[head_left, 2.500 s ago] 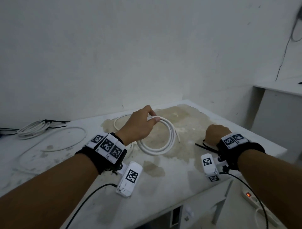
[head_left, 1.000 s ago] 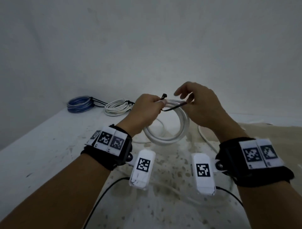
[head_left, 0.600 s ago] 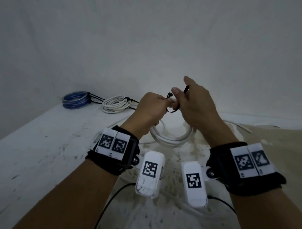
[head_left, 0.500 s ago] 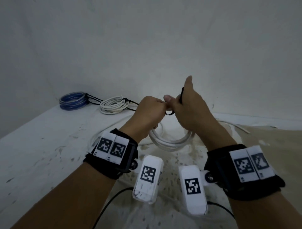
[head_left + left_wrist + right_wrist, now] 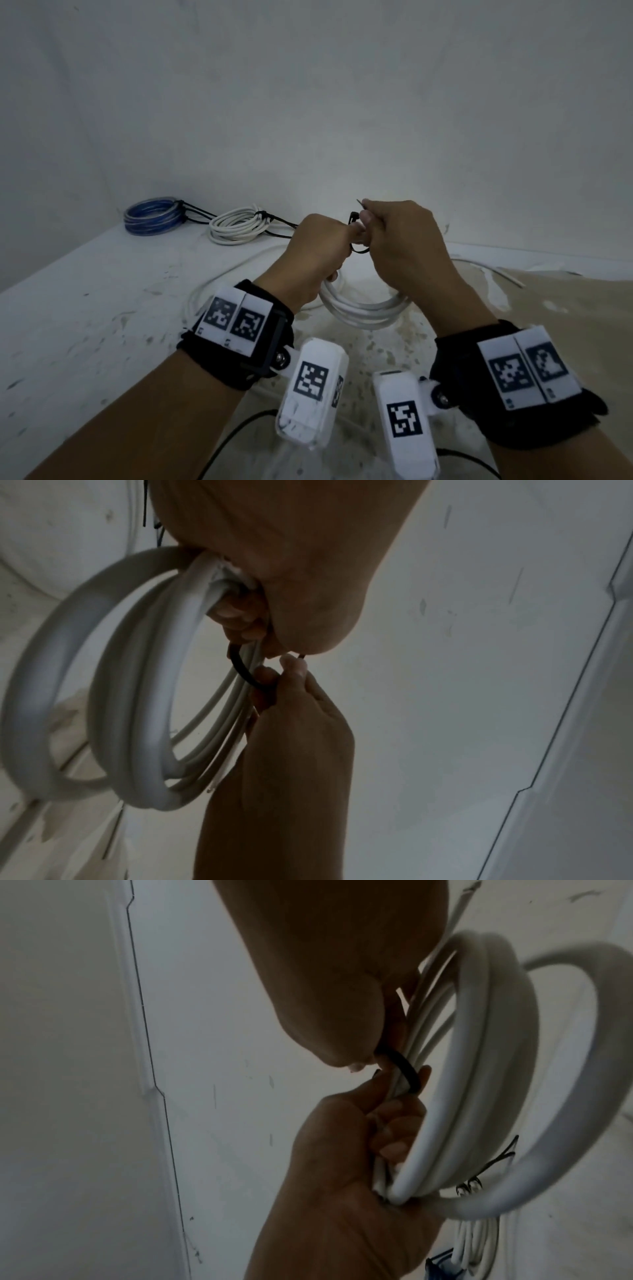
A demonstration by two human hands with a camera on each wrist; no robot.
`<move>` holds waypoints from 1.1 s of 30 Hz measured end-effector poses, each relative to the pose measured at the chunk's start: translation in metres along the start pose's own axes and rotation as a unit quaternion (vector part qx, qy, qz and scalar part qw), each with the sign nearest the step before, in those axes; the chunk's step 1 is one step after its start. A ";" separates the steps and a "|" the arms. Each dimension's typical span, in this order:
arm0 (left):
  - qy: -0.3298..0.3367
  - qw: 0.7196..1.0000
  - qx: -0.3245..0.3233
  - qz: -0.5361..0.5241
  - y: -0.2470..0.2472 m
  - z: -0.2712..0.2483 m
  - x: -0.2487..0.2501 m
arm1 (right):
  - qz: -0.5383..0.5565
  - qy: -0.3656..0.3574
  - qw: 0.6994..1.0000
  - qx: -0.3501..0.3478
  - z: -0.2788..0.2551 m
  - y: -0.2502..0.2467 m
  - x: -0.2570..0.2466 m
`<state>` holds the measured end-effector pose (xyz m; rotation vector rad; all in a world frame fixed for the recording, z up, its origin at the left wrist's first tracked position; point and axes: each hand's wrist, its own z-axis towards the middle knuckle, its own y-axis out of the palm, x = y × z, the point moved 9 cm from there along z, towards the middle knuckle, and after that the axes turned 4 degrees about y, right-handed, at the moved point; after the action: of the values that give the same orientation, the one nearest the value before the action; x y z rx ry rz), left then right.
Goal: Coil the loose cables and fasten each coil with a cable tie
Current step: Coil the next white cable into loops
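Note:
My left hand point(image 5: 325, 246) grips a white cable coil point(image 5: 363, 310) at its top, and the coil hangs above the table. A black cable tie point(image 5: 359, 251) loops round the bundle between my hands, with its head beside my left thumb. My right hand point(image 5: 375, 224) pinches the tie's tail, whose tip sticks up past the fingers. The left wrist view shows the tie point(image 5: 241, 669) curving under the strands of the coil point(image 5: 143, 791) into my right fingertips. The right wrist view shows my left fingers curled round the coil point(image 5: 493, 1042) just below the tie point(image 5: 407, 1073).
A blue coil point(image 5: 150, 219) and a white coil point(image 5: 236, 228), each with a black tie on it, lie at the back of the white table point(image 5: 68, 308) by the wall. A loose white cable point(image 5: 202, 294) curves across the table under my left wrist. A brown stain point(image 5: 548, 308) spreads to the right.
My right hand lifted the tie from the table to the coil, wrapped it round the bundle, and now pinches its tail beside the head. My left hand kept hold of the coil.

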<state>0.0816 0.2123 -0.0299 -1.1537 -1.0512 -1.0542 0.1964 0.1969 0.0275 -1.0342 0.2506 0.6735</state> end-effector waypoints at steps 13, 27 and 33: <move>0.000 0.999 0.013 0.032 -0.007 0.002 -0.001 | -0.049 -0.010 0.999 -0.013 0.000 -0.011 -0.003; 0.204 0.941 -0.013 0.270 0.009 -0.011 0.035 | 0.025 0.047 0.998 0.038 0.003 -0.023 0.012; 0.240 0.928 -0.054 0.278 0.014 -0.014 0.041 | 0.084 0.050 0.995 0.014 0.006 -0.023 0.017</move>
<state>0.1038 0.1960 0.0058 -1.1095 -0.2521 -0.8719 0.2229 0.2014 0.0386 -1.0293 0.4371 0.7691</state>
